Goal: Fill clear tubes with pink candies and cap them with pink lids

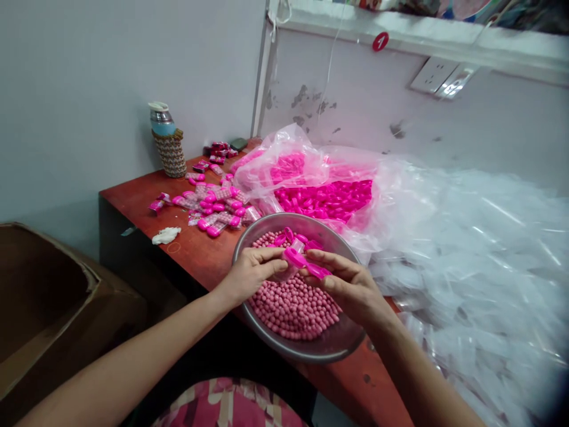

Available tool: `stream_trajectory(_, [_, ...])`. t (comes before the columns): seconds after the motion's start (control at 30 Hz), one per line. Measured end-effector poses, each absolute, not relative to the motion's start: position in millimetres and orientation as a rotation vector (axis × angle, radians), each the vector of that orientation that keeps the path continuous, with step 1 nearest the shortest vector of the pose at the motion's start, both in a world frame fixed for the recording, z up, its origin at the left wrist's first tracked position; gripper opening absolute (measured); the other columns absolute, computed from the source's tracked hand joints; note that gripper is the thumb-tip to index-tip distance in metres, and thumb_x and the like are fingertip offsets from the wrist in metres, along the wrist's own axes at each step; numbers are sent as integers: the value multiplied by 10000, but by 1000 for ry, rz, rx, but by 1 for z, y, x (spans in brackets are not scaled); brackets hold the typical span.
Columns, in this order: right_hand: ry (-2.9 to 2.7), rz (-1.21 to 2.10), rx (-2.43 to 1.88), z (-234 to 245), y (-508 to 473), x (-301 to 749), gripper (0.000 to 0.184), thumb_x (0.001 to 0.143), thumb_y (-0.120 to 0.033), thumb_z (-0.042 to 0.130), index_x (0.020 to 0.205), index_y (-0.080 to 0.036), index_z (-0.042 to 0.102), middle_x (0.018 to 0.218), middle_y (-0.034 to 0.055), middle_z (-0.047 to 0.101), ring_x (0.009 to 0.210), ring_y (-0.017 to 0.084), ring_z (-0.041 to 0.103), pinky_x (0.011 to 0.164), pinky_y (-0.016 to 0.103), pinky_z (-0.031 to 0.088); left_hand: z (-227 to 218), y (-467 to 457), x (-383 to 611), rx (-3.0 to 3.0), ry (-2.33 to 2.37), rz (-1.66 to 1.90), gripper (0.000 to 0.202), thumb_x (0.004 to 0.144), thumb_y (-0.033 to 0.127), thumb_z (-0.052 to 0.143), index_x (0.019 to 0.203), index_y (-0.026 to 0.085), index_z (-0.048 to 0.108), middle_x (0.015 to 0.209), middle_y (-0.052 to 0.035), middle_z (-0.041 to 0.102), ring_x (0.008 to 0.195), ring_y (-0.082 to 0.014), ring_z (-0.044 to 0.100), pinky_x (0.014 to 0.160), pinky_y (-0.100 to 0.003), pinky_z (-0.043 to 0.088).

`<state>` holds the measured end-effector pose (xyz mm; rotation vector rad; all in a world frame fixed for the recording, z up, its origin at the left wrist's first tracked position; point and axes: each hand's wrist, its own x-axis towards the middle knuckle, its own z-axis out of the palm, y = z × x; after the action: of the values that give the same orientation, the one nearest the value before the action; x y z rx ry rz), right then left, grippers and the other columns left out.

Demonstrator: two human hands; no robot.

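Over a grey metal bowl of small round pink beads or candies, both hands meet around small plastic parts. My left hand pinches a clear plastic piece, its thumb and forefinger closed at the left end. Pink plastic caps lie between the two hands, with my right hand closed on them, fingertips bent around the right side. How these parts join is too small to tell. More pink caps rest on the beads at the bowl's far side.
Behind the bowl lies an open clear bag of pink plastic parts. Clear plastic pieces heap up at right. Filled tubes with pink ends pile at left, near a bottle. A cardboard box stands beside the red table.
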<state>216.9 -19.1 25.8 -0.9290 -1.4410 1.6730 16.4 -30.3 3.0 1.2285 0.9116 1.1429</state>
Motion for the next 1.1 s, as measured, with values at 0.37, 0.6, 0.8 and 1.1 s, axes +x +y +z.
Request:
stream_trajectory(0.37, [-1156, 2211, -826, 10, -10, 197, 356, 706, -423, 653, 956, -172, 622, 906, 70, 654, 886, 189, 604, 833, 387, 457, 5, -38, 18, 1720, 1052, 1148, 232, 776, 211, 578, 980, 244, 684, 976, -38, 656, 1028, -184, 531, 931, -304, 393])
stream_trajectory(0.6, [-1016, 2251, -843, 5, -10, 187, 211, 720, -308, 631, 843, -137, 644, 794, 53, 665, 798, 175, 621, 838, 382, 460, 7, -39, 17, 1751, 1033, 1156, 229, 777, 158, 566, 955, 222, 695, 896, -31, 679, 901, -165, 588, 848, -268, 434])
stream_trajectory(0.8, [-1159, 2045, -986, 12, -14, 180, 463, 747, -549, 536, 967, -150, 617, 957, 97, 638, 811, 175, 614, 716, 335, 506, 6, -16, 11, 1490, 1152, 1113, 293, 767, 252, 584, 1027, 135, 652, 1006, -61, 682, 942, -208, 602, 888, -342, 440])
stream_trajectory(1.1, [-1532, 712, -1669, 21, -22, 322, 308, 778, -452, 525, 892, -178, 603, 749, 35, 640, 622, 143, 591, 605, 278, 466, 69, 60, -24, 1591, 1271, 1610, 563, 765, 325, 618, 1240, 82, 439, 1258, -88, 533, 1103, -184, 511, 992, -407, 345])
